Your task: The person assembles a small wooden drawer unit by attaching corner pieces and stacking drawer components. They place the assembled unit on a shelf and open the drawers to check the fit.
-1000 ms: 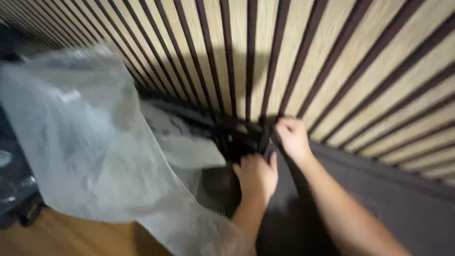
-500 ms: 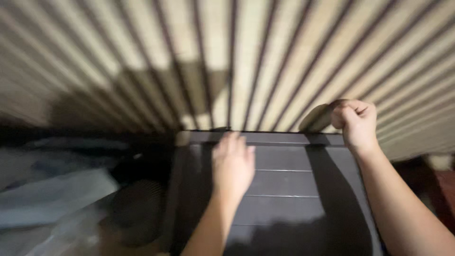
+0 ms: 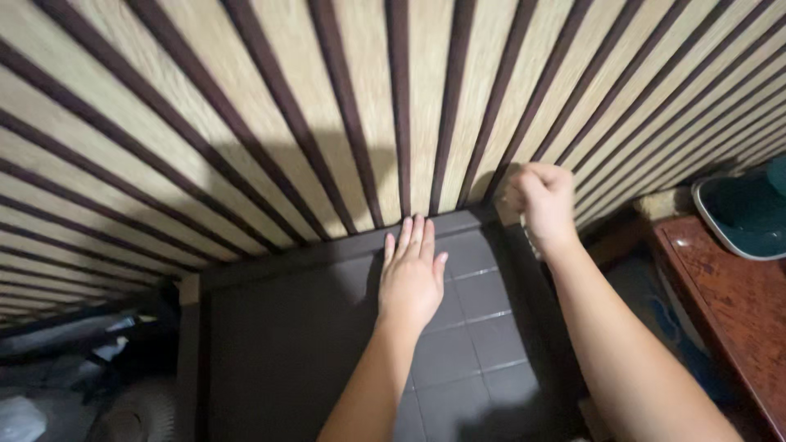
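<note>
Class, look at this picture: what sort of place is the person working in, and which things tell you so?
Probably a room in a home: a slatted wall, a dark tiled surface under the left hand, and a reddish wooden table.

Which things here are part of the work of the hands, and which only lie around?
In the work:
left hand, flat on the dark tiled top
right hand, a fist at the slatted wall

Lying around:
teal bowl
reddish wooden table
</note>
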